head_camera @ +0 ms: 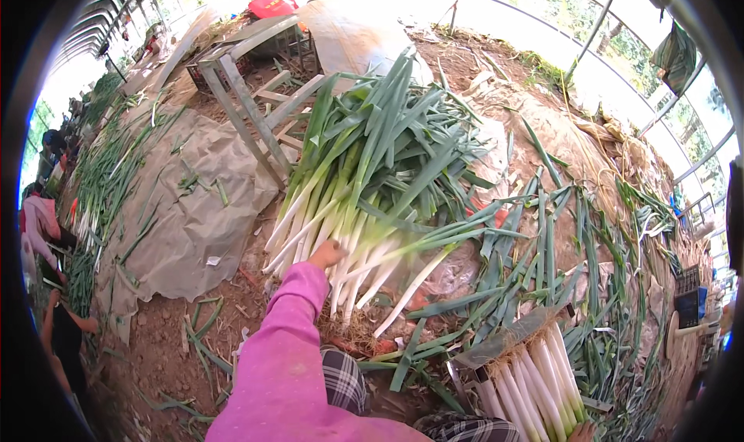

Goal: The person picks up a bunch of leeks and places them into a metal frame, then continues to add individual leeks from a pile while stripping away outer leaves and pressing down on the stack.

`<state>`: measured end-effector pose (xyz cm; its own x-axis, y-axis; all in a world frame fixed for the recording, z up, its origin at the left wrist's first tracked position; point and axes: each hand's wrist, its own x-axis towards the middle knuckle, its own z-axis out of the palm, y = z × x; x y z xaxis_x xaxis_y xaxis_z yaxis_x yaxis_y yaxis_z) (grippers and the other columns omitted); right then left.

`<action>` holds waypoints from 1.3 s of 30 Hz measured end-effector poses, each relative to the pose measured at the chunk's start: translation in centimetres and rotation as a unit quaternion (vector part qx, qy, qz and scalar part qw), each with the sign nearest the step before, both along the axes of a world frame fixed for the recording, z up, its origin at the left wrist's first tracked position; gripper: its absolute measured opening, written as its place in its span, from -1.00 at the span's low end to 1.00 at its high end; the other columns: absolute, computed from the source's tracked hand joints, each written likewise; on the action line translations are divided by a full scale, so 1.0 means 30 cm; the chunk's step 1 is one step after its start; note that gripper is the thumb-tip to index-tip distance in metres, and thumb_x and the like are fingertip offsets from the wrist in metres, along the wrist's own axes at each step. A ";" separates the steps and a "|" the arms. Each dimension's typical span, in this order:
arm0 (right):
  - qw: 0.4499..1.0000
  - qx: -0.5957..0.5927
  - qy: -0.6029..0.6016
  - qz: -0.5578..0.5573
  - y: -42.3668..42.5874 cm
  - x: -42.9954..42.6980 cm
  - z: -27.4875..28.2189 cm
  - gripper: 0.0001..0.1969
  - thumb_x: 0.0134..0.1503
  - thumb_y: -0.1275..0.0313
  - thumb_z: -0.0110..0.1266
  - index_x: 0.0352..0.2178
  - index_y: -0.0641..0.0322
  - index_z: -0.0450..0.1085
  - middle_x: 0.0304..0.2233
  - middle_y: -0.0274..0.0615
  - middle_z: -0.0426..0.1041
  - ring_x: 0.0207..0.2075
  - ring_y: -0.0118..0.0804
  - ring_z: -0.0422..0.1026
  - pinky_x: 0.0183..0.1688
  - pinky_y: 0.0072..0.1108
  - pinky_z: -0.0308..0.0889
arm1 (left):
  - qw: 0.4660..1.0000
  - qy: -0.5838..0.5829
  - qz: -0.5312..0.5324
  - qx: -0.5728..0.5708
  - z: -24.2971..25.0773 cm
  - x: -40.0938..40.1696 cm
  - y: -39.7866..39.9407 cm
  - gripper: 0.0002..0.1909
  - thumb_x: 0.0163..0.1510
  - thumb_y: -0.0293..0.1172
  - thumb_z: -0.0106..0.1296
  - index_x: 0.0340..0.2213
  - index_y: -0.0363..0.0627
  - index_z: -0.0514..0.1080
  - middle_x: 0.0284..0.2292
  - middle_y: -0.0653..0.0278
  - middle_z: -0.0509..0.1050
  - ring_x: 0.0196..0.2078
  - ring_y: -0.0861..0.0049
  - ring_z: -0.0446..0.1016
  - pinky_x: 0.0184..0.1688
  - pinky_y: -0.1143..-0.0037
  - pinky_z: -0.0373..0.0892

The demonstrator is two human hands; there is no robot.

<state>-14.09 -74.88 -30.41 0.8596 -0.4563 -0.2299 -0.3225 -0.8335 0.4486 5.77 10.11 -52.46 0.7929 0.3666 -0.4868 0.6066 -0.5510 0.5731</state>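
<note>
A large heap of long green onions (378, 151), possibly leeks, lies before me, with white stalks and roots towards me. My left hand (326, 255), in a pink sleeve, is curled at the white stalks on the heap's near side. Blurred stalks run from beside its fingers, which appear closed on them; the fingertips are partly hidden. At the lower right a row of white stalks (537, 384) lies with roots against a flat metal plate (505, 337). Part of my right hand (581, 432) shows at the bottom edge, touching this row's greener end; its grip is cut off.
A metal frame (250, 104) stands behind the heap's left side. Plastic sheeting (197, 209) covers soil at left. Loose green leaves (540, 238) litter the right. Another person's arm (75, 320) shows at far left, beside more onions (110, 180). Dark crates (687, 296) stand far right.
</note>
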 end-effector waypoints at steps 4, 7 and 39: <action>0.994 -0.071 -0.017 0.079 -0.177 -0.098 -0.034 -0.55 0.21 0.23 -0.19 0.12 0.03 0.25 0.10 -0.07 0.30 0.14 0.00 0.22 0.16 -0.21 0.13 | 0.995 -0.081 0.056 0.018 0.051 0.180 -0.182 -0.29 -0.02 -0.14 0.13 0.03 -0.42 0.22 -0.05 -0.27 0.37 0.02 0.01 0.38 0.05 0.29 0.29; 0.998 -0.041 -0.034 0.045 -0.112 -0.057 -0.068 -0.55 0.21 0.22 -0.17 0.13 0.00 0.24 0.10 -0.06 0.30 0.16 -0.01 0.20 0.19 -0.22 0.09 | 0.970 -0.128 0.183 0.100 0.095 0.191 -0.188 -0.46 0.06 -0.28 -0.02 0.00 -0.42 0.23 -0.06 -0.18 0.38 0.01 -0.02 0.37 0.04 0.22 0.28; 0.920 0.126 -0.366 0.061 0.133 -0.021 -0.035 -0.66 -0.04 0.29 0.12 -0.21 0.20 0.44 -0.09 -0.05 0.39 0.00 -0.01 0.32 0.05 -0.27 0.20 | 0.608 -0.606 -0.506 -0.081 1.051 0.015 -2.004 -0.69 -0.01 -0.48 0.05 -0.16 -0.02 0.42 -0.41 0.23 0.43 -0.28 0.27 0.39 -0.22 0.31 0.27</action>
<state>-14.72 -70.88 -31.46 0.8671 -0.3585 0.3459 -0.3596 -0.9309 -0.0635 6.23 -50.00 -20.93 0.3840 -0.5832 0.7159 -0.9190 -0.1665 0.3573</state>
